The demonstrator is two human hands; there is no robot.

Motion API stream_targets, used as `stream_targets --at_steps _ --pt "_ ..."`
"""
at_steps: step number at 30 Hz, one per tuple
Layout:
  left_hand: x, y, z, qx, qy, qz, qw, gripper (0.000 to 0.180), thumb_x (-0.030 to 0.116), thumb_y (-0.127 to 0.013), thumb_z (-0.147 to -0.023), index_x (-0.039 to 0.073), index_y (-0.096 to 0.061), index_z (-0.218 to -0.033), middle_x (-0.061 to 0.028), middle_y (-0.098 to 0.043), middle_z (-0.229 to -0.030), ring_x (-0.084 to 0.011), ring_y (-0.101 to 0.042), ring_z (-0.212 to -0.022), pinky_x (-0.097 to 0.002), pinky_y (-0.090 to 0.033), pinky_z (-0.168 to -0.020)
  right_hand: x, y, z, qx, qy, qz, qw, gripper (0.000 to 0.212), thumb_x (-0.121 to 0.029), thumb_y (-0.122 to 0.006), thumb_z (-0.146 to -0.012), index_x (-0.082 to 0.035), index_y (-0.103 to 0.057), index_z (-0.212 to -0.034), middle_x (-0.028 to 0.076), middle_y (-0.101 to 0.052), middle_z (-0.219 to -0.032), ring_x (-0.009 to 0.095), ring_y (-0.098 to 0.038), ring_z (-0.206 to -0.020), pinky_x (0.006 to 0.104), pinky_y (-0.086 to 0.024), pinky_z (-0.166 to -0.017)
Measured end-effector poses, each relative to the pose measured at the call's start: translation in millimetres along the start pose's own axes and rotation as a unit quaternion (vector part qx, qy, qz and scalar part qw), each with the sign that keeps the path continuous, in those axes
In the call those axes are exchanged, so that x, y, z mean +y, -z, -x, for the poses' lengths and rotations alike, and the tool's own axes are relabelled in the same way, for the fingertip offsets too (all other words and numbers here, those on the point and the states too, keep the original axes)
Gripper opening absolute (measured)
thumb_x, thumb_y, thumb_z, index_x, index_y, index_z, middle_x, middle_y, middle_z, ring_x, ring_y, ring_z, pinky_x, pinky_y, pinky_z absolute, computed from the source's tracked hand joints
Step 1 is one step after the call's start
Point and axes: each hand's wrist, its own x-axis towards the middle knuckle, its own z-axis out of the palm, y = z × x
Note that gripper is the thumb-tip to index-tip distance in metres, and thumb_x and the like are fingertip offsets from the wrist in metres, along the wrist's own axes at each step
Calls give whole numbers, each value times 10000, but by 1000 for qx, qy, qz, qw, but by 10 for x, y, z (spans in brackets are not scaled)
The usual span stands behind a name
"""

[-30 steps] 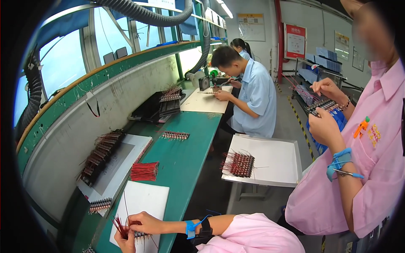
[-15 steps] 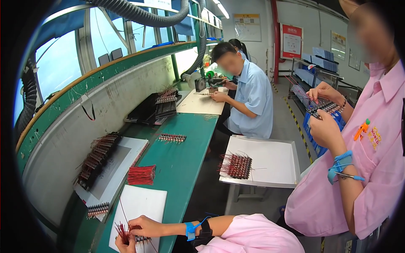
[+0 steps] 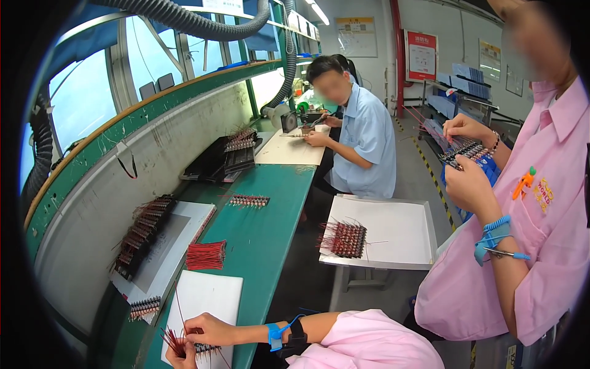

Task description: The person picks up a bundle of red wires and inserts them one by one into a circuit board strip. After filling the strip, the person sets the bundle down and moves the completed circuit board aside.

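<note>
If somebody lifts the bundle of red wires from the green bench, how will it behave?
The bundle of red wires probably flexes, as its strands look thin. It may also spread apart: no tie shows around it. Rolling seems unlikely; the pile lies flat.

Head view, 1 item: wide fisheye, left of 2 head-worn cameras. Set above green bench (image 3: 261,224), tilted down, facing along it to far wall (image 3: 362,71). Close range: left hand (image 3: 180,357) and right hand (image 3: 209,329), lower edge; pink-shirted co-worker (image 3: 476,295), right edge.

Bright windows (image 3: 83,101), stained wall (image 3: 184,135), green workbench (image 3: 261,227), grey floor (image 3: 410,178)
</note>
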Motion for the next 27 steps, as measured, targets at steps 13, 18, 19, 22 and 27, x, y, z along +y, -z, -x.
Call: stream_targets --at_steps 13,18,19,22,27 --pt "205 49 25 -31 -33 -73 996 77 49 -562 -782 -10 -558 -830 -36 -560 -688 -84 -508 -605 -192 -412 -550 24 9 -13 -23 3 -22 999 112 -84 -552 -709 22 -518 -697 39 -504 -572 89 -436 -516 224 -366 -491" --pt "213 9 -24 -42 -55 -82 994 71 45 -559 -784 -13 -556 -824 -33 -560 -691 -78 -497 -596 -194 -407 -542 48 57 -31 -17 4 -39 999 113 -78 -550 -709 25 -511 -687 43 -502 -566 95 -429 -506 227 -360 -485" --pt "231 2 -34 -43 -49 -74 995 70 43 -561 -782 -14 -556 -822 -32 -558 -686 -77 -495 -594 -195 -407 -540 47 63 -40 -21 0 -41 999 113 -76 -550 -709 26 -508 -686 45 -500 -566 95 -426 -505 227 -358 -483" --pt "248 -6 -81 -48 -36 -58 996 69 39 -566 -777 -15 -556 -818 -29 -555 -677 -76 -491 -588 -196 -406 -536 68 86 -59 -26 -9 -47 998 113 -72 -548 -710 28 -503 -682 49 -496 -564 97 -422 -501 227 -355 -481" --pt "285 -13 -191 -83 -41 -80 992 72 30 -575 -768 -14 -557 -821 -24 -549 -669 -77 -483 -582 -196 -404 -538 113 118 -96 -6 -8 -61 998 113 -64 -546 -702 29 -494 -663 46 -478 -549 90 -405 -498 230 -344 -470"
